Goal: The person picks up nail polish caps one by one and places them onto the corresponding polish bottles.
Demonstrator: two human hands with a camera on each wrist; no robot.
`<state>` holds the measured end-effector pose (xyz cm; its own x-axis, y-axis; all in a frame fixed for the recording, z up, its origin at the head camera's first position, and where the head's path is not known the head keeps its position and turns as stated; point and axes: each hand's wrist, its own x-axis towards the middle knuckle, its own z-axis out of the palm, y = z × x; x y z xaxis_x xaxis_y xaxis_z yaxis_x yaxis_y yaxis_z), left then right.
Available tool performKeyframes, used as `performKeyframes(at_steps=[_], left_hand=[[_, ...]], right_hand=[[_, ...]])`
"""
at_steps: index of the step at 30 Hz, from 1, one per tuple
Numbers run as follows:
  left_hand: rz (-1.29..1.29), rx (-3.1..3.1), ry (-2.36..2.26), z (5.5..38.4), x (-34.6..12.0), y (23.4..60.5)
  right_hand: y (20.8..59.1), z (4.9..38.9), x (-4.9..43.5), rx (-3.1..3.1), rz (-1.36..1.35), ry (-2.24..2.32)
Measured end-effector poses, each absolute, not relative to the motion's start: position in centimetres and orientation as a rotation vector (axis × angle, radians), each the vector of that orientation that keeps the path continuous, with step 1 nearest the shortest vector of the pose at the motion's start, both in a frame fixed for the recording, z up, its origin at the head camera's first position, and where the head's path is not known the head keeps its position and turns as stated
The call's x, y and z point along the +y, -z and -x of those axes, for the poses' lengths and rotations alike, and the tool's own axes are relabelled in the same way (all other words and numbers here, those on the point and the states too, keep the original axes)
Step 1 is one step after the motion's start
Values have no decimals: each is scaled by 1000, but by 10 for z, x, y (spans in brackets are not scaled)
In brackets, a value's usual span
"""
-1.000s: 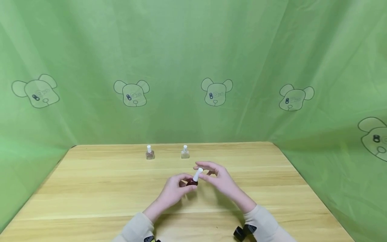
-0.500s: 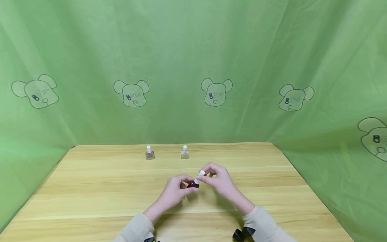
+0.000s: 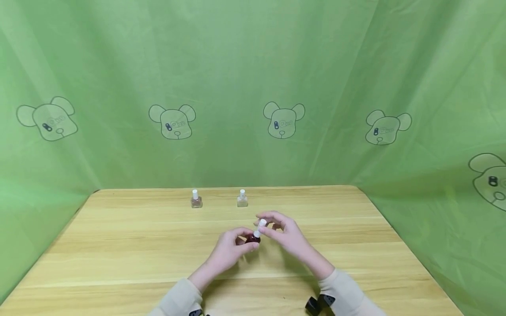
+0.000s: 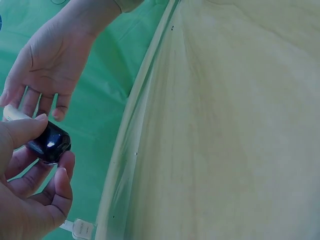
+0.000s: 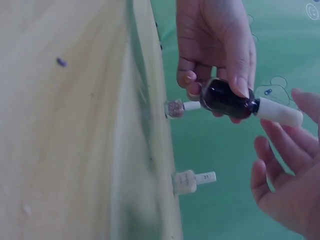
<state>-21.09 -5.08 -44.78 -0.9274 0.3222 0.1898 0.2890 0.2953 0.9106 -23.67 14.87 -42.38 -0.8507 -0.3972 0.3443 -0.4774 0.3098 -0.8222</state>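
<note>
A dark red nail polish bottle [image 3: 253, 238] with a long white cap [image 5: 280, 112] is held tilted above the table, pinched between the thumb and fingers of my left hand [image 3: 229, 249]. In the right wrist view a short dark neck shows between bottle and cap. My right hand [image 3: 287, 232] is at the cap, its thumb and fingers spread around it without a visible pinch. From the left wrist, the bottle [image 4: 50, 142] looks nearly black and my right hand [image 4: 60, 55] is beyond it, fingers extended.
Two more white-capped nail polish bottles stand upright near the back of the wooden table [image 3: 130, 245]: a mauve one [image 3: 196, 202] on the left and a pale, clear-looking one [image 3: 242, 202] to its right. Green cloth [image 3: 229, 66] with bear-head drawings surrounds the table.
My right thumb and fingers closed on the cap half a second ago, and now they are spread apart again. The left hand keeps its hold on the bottle, nearly in place.
</note>
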Motion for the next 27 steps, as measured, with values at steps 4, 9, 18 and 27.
performKeyframes(at_steps=[4,9,18,27], left_hand=[[-580,2503,-1757,211,-51,447],[-578,2506,-1749,211,-51,447],[-578,2488,-1759,210,-50,447],[-591,2543,-1727,209,-49,446]], right_hand=[[419,236,153,-2519,-926,-1561],[414,235,156,-2558,-895,-1533],[413,234,154,-2543,-788,-1505],[414,233,151,-2518,-671,-1532]])
